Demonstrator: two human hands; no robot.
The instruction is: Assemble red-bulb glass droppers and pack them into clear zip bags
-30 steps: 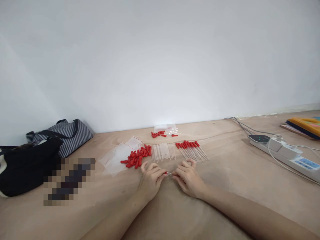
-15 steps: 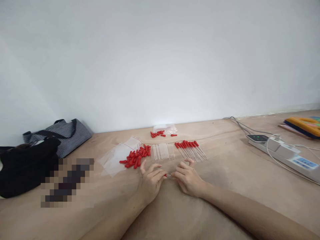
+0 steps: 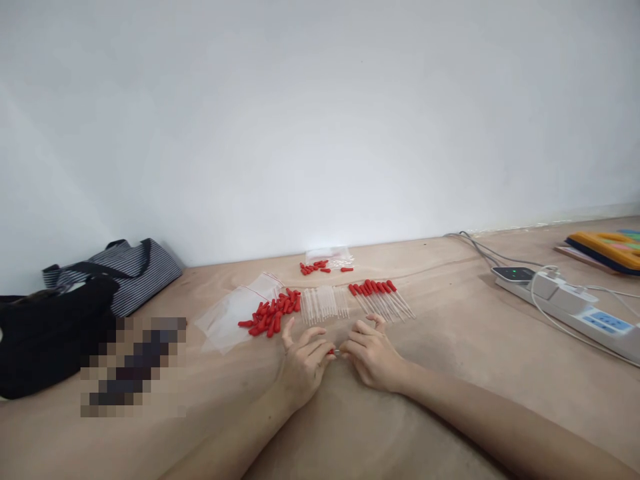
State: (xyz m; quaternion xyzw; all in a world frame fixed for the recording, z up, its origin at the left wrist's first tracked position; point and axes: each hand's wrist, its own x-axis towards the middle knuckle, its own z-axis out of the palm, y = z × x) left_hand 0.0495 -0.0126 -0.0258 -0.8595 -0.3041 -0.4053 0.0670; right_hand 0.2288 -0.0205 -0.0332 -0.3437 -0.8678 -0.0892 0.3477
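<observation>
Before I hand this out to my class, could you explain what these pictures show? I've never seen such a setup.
There is no machine here: these are a person's bare hands, seen by one camera worn on the head, looking forward and down.

The left hand pinches a small red bulb; the right hand holds a thin, clear tube pointing towards it. Fingers hide whether they are joined.

On the light-brown tabletop, beyond the hands, from left to right, lie flat, clear plastic bags, a heap of red bulbs, a row of thin, clear tubes and a fan of red-topped clear tubes. A long, white power strip lies far right; a black-and-white striped bag sits far left.
</observation>
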